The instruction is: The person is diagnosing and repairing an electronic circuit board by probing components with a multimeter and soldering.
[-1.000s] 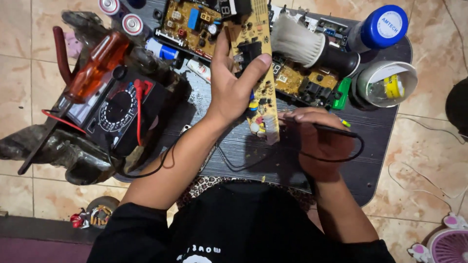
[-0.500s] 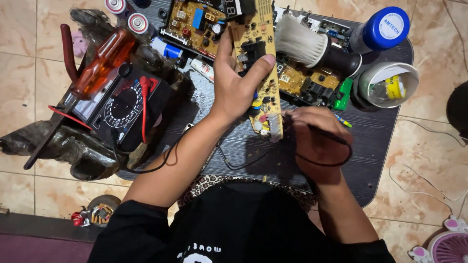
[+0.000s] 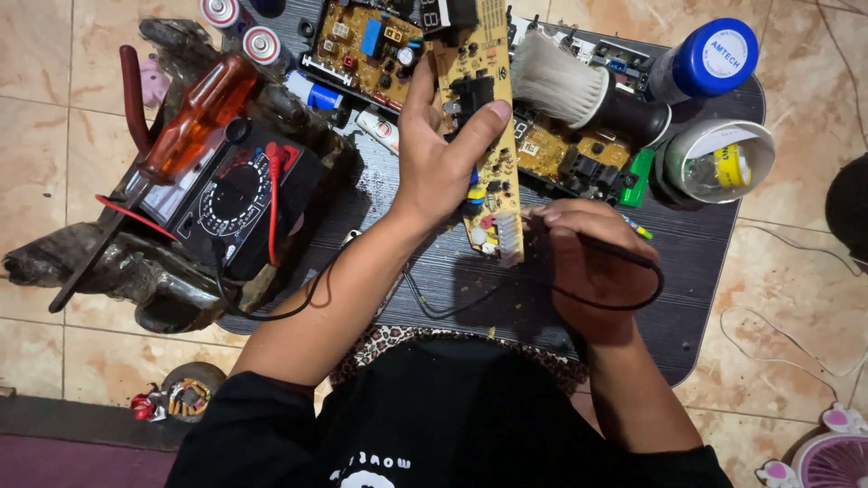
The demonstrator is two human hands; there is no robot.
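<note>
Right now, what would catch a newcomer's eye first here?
The long yellow circuit board at centre, held by the left hand while the right hand brings a black-wired probe to its lower end. To the left, a black analog multimeter lies under an orange-handled screwdriver.

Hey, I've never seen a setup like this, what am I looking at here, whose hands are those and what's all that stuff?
This is one view from a camera worn on a person's head, looking down at their own hands above a dark table. The left hand holds a narrow yellow circuit board upright. The right hand pinches a black wire near the board's lower end. Around them lie a black dial meter, an orange-handled screwdriver, more circuit boards, a white brush and a blue-capped bottle.
</note>
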